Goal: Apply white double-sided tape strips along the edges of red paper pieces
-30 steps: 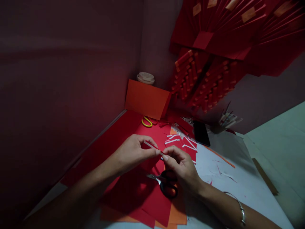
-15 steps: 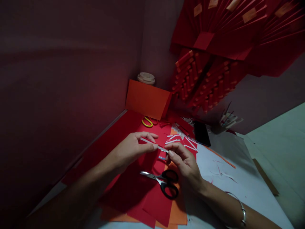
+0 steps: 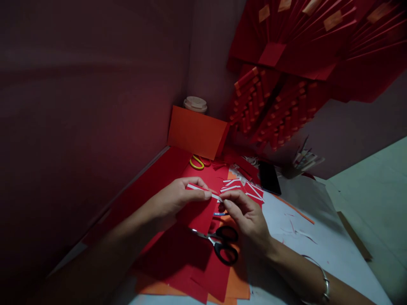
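Observation:
My left hand [image 3: 182, 195] pinches a sheet of red paper [image 3: 196, 211] between thumb and fingers. A narrow white strip [image 3: 216, 197], which looks like double-sided tape, runs along the sheet's upper edge. At the strip's right end, the thumb and forefinger of my right hand [image 3: 244, 216] are closed on it. Just below the hands, black-handled scissors [image 3: 226, 253] lie on the stacked red paper, their blade tips partly covered by the held sheet. A small blue-and-white item [image 3: 220, 214] shows beside my right fingertips.
Red pieces with white strips [image 3: 254, 192] lie behind my right hand, near a phone [image 3: 269, 178]. Yellow-handled scissors [image 3: 197, 162] rest before a folded orange card [image 3: 197, 131] and a lidded cup [image 3: 195, 103]. Red paper decorations [image 3: 286, 84] hang on the wall; a pen holder [image 3: 292, 170] stands right.
The red sheet in my left hand has tilted so that its face shows and now overlaps the scissors' tips. Both hands stay nearly in place, with the fingertips slightly shifted.

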Demonstrator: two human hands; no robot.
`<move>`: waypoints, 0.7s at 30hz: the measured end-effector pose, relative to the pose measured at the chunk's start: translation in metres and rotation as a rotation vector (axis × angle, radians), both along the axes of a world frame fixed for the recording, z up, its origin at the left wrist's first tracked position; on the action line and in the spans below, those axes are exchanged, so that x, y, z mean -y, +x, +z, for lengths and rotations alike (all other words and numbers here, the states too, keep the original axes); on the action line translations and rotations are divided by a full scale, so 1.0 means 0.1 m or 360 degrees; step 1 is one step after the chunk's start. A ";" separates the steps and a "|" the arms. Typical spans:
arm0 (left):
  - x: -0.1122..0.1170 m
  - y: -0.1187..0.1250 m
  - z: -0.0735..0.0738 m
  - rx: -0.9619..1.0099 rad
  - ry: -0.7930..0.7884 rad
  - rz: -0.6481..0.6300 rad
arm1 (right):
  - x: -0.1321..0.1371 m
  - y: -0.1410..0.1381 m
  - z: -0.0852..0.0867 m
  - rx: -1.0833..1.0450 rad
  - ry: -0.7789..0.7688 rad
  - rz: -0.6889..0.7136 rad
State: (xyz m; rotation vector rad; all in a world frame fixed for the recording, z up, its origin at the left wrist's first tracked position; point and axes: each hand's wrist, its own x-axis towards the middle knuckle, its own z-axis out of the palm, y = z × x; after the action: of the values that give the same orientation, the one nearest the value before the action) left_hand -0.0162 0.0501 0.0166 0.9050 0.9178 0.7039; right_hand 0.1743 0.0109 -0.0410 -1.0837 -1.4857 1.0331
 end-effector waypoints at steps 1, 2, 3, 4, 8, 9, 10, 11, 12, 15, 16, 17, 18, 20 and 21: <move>-0.01 0.00 -0.01 0.0031 -0.0024 -0.0006 | -0.01 0.00 0.00 0.0033 0.0040 -0.0018; -0.01 -0.01 -0.01 0.0053 -0.0044 -0.0008 | -0.02 0.00 0.00 0.0077 0.0105 -0.0061; -0.02 -0.02 -0.02 0.0069 -0.0050 0.0001 | -0.02 0.01 0.02 0.0130 0.0195 -0.0134; -0.03 -0.02 -0.01 0.0078 -0.0042 0.0017 | -0.02 0.02 0.05 0.0188 0.0297 -0.0224; -0.05 -0.05 0.04 0.0037 0.0036 0.0158 | 0.05 0.08 0.26 0.0578 0.0524 -0.0256; -0.06 -0.05 0.05 0.0012 0.0044 0.0202 | 0.08 0.10 0.31 0.0779 0.0483 -0.0077; -0.06 -0.06 0.06 -0.0011 0.0046 0.0246 | 0.12 0.11 0.33 0.1009 0.0418 0.0122; -0.06 -0.06 0.07 -0.0026 0.0050 0.0285 | 0.17 0.11 0.34 0.1239 0.0377 0.0269; -0.07 -0.06 0.07 -0.0032 0.0056 0.0312 | 0.21 0.11 0.32 0.1444 0.0356 0.0361; -0.06 -0.06 0.07 -0.0016 0.0078 0.0335 | 0.30 0.09 0.20 0.1760 0.0382 0.0444; -0.06 -0.06 0.07 -0.0009 0.0082 0.0332 | 0.32 0.08 0.15 0.1798 0.0390 0.0449; -0.06 -0.06 0.07 -0.0004 0.0086 0.0331 | 0.33 0.08 0.12 0.1812 0.0403 0.0452; -0.05 -0.06 0.07 -0.0001 0.0089 0.0336 | 0.34 0.07 0.10 0.1814 0.0408 0.0448; -0.05 -0.07 0.07 0.0015 0.0097 0.0347 | 0.34 0.05 0.09 0.1807 0.0407 0.0436; -0.06 -0.07 0.08 0.0027 0.0104 0.0353 | 0.34 0.04 0.10 0.1810 0.0390 0.0454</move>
State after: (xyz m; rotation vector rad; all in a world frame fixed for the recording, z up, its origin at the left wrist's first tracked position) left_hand -0.0231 0.0556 0.0242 0.8611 0.9944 0.9349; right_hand 0.1787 -0.0234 -0.0309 -1.3744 -2.6393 0.3246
